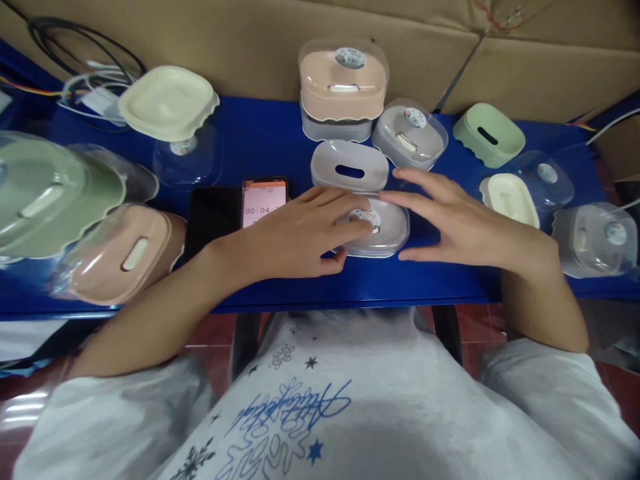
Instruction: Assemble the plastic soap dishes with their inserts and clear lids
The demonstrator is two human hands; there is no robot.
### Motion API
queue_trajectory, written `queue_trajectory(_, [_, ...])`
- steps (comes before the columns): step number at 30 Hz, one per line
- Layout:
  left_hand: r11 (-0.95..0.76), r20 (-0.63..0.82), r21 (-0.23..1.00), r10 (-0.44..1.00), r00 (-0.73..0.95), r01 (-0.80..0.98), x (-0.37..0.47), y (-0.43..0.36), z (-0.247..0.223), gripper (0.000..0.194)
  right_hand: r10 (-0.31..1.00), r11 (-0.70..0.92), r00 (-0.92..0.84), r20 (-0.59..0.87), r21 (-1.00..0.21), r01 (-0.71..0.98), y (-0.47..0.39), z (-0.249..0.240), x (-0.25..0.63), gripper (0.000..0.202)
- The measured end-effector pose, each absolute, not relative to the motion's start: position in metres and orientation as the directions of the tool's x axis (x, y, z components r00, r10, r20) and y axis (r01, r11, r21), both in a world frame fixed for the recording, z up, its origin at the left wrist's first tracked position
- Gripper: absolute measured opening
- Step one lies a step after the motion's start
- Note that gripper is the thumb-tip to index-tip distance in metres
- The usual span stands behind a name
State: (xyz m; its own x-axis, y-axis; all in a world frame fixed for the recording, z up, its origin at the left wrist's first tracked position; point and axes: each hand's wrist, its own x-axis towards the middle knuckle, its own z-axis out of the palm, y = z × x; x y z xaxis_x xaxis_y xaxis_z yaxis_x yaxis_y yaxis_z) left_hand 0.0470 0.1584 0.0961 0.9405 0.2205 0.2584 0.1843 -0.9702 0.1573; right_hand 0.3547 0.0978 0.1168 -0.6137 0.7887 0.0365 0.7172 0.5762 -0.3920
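Note:
A grey soap-box-like container (393,230) with a clear lid and a round-edged sticker sits near the table's front edge. My left hand (320,230) lies over its left part, fingers stretched across the lid and sticker, thumb at the near side. To its right is my right hand (450,217), fingers spread, thumb and fingertips close to the box's right end; whether they touch it I cannot tell. Just behind stands a grey oval box part (327,163) with a dark slot. Part of the lidded box is hidden under my left hand.
A phone (265,200) showing a timer lies left of my hands. Peach boxes (320,87), a lidded grey box (395,143) and green parts (493,137) stand behind. More boxes crowd the left, among them a peach one (107,267); cables (75,40) lie at the back left.

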Motion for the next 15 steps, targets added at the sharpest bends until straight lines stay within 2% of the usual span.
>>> queue_trajectory(4, [-0.974, 0.314, 0.146, 0.214, 0.925, 0.176, 0.052, 0.159, 0.088, 0.034, 0.751, 0.609, -0.660, 0.013, -0.399, 0.685, 0.095, 0.098, 0.341, 0.107])
queue_trajectory(8, [-0.976, 0.348, 0.121, 0.211, 0.913, 0.180, 0.056, 0.162, 0.073, 0.039, 0.761, 0.612, -0.649, 0.030, -0.365, 0.702, 0.096, 0.085, 0.331, 0.105])
queue_trajectory(15, [-0.969, 0.353, 0.160, 0.235, 0.906, 0.189, 0.057, 0.163, 0.065, 0.038, 0.770, 0.608, -0.638, 0.030, -0.338, 0.718, 0.094, 0.087, 0.329, 0.102])
